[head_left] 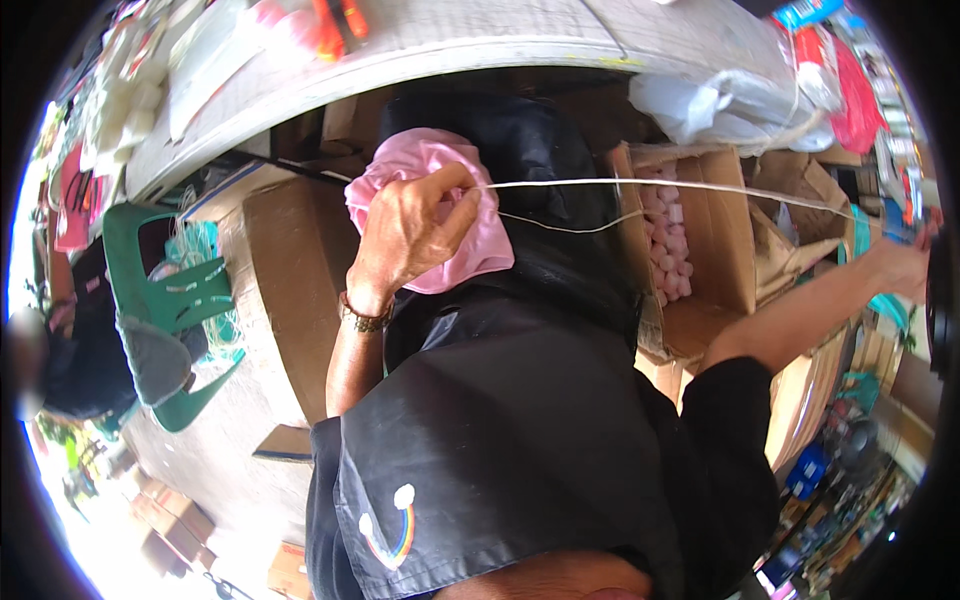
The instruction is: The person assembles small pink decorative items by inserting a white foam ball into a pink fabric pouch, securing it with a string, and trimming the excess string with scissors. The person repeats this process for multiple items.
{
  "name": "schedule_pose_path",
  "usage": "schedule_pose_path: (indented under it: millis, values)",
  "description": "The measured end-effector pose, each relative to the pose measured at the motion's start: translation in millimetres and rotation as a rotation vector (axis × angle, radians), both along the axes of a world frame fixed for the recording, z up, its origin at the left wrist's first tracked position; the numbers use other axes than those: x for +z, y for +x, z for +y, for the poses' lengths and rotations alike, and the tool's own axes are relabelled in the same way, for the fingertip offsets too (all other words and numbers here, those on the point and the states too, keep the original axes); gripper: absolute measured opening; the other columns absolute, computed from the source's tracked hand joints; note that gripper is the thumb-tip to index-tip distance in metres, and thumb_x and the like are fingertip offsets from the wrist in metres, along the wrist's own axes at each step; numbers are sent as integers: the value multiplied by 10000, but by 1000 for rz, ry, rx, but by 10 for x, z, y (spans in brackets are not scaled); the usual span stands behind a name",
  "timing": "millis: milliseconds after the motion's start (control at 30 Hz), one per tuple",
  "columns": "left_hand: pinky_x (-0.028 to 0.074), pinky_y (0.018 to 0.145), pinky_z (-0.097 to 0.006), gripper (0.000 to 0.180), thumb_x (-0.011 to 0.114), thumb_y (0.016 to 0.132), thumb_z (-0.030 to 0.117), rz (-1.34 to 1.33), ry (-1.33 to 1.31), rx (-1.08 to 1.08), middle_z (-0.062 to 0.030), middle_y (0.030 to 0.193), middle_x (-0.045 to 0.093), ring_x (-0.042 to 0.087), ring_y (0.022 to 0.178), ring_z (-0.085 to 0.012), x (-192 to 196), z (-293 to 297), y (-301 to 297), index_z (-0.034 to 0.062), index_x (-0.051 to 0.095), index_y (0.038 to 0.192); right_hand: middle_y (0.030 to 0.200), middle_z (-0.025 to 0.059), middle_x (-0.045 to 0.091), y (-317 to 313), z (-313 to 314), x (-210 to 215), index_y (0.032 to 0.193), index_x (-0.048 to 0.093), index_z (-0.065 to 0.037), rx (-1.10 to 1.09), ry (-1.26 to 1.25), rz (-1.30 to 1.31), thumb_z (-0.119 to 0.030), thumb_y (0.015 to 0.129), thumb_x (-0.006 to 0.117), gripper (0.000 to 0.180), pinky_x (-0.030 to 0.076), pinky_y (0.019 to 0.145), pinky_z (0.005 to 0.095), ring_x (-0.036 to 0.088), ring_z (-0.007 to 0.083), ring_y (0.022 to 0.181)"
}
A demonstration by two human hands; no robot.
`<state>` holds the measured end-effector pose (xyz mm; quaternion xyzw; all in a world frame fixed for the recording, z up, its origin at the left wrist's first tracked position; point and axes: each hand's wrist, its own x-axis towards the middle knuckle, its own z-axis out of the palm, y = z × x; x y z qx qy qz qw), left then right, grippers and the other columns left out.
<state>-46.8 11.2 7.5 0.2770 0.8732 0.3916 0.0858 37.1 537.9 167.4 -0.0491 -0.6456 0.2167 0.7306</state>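
My left hand (415,225) rests on a bunched pink cloth (465,262) in my lap. Its thumb and forefinger pinch a white string (620,182) at the cloth's edge. From there the string runs taut to the right, towards my right hand (903,268), stretched far out at the picture's rim. The right fingers look closed on the string's far part, though the rim partly cuts them off. A thinner loose strand (575,229) sags below the taut one. Under the cloth lies my black apron (500,420) with a small rainbow patch.
An open cardboard box (715,235) beside my right leg holds several small pink pieces (668,245). Ahead, a white table (450,45) carries orange-handled scissors (340,25). A white plastic bag (690,108) hangs near its right edge. Green chair (165,265) and seated person at left.
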Motion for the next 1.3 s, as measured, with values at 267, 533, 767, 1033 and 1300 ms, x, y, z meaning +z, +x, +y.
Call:
schedule_pose_path:
  millis: [267,533,767,1033,1300]
  values:
    - [511,595,-378,121,643,839,176,111,-231,31,-140,758,663,654,670,-324,38,-303,228,55,649,840,845,107,697,969,905,-1801,859,694,-51,-590,-69,-1380,-201,850,521,229,511,602,438,657,302,720]
    - [511,595,-367,114,651,799,140,57,-144,12,-102,694,631,632,621,-276,37,-329,335,35,650,753,767,124,690,459,-423,-2577,878,704,8,106,-967,-1732,-508,872,617,524,508,485,295,630,175,553]
    - [507,581,-366,84,672,776,128,145,-89,-122,-89,652,597,600,616,-268,82,-156,366,60,657,729,830,57,701,-117,-1572,-2841,917,694,-17,510,-1014,-1439,-275,911,633,264,494,641,251,626,106,680]
    - [493,558,-372,111,678,768,133,159,-81,-150,-98,611,581,589,580,-270,73,-175,360,59,646,692,819,26,672,-404,-1960,-2757,934,672,-32,408,-857,-1181,-248,873,671,224,475,657,266,600,116,720]
    - [501,573,-381,85,671,800,150,126,-62,-114,-110,632,601,614,608,-272,107,-230,419,66,679,808,721,87,645,-535,-2072,-2690,869,668,-24,45,-374,-1283,-219,795,737,220,488,656,325,611,196,657]
